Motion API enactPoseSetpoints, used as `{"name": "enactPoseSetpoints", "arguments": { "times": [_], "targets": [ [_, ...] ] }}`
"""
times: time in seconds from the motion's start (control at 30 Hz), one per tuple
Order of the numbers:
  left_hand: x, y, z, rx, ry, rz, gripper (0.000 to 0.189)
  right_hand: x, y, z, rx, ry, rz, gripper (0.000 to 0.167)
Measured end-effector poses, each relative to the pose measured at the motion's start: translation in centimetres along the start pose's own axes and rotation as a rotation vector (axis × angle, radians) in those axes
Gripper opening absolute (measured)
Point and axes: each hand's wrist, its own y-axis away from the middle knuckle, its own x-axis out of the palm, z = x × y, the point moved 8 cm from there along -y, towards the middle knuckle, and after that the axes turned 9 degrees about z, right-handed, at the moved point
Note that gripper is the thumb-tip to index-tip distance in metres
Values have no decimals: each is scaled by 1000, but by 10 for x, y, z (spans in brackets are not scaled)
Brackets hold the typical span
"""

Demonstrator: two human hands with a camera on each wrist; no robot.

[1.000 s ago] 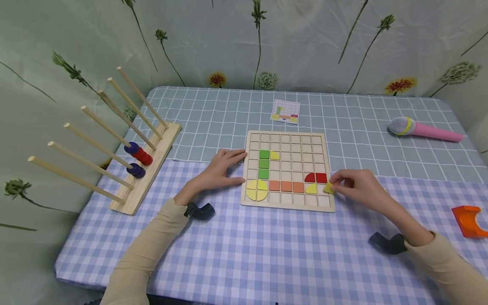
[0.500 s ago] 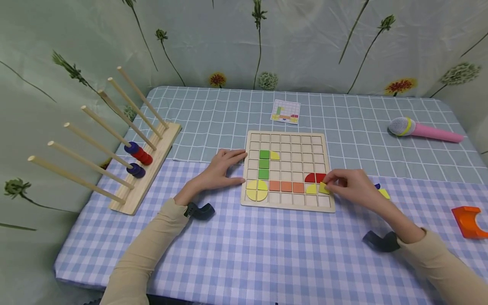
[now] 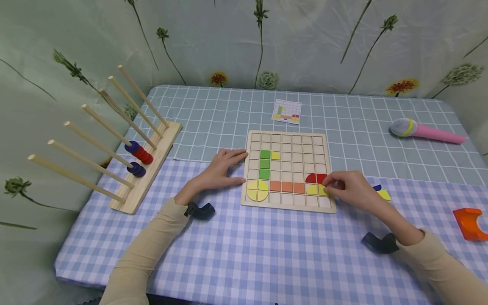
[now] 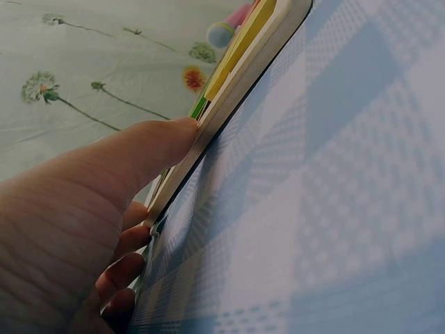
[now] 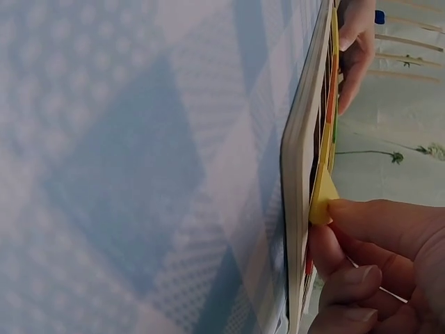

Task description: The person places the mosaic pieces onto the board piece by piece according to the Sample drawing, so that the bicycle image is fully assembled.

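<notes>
A wooden grid board (image 3: 287,207) lies in front of the person in the head view. In its cells lie green squares (image 3: 264,164), orange squares (image 3: 287,186), red pieces (image 3: 315,178) and yellow quarter circles (image 3: 257,190). My right hand (image 3: 352,189) pinches a yellow piece (image 5: 322,198) between thumb and finger; in the right wrist view it tilts at the board, below the red pieces. My left hand (image 3: 219,171) touches the board's left edge with thumb and fingers spread. The left wrist view shows that thumb (image 4: 163,139) against the wooden edge.
Behind the board lies a small pattern card (image 3: 286,111). A peg stand (image 3: 164,148) with blue and red rings is at left. At right are a pink toy microphone (image 3: 431,131), an orange piece (image 3: 467,223), and loose blue (image 3: 377,187) and yellow (image 3: 384,195) pieces.
My right hand has moved left and brought the yellow piece from the board's right edge into the cell area beside another yellow piece. Loose pieces behind it came into view. The left hand stays put.
</notes>
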Motion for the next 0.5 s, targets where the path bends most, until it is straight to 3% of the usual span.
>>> {"name": "enactPoseSetpoints", "arguments": {
  "times": [0.5],
  "targets": [
    [-1, 0, 0, -2, 0, -6, 77, -1, 0, 7, -23, 71, -25, 6]
  ]
}}
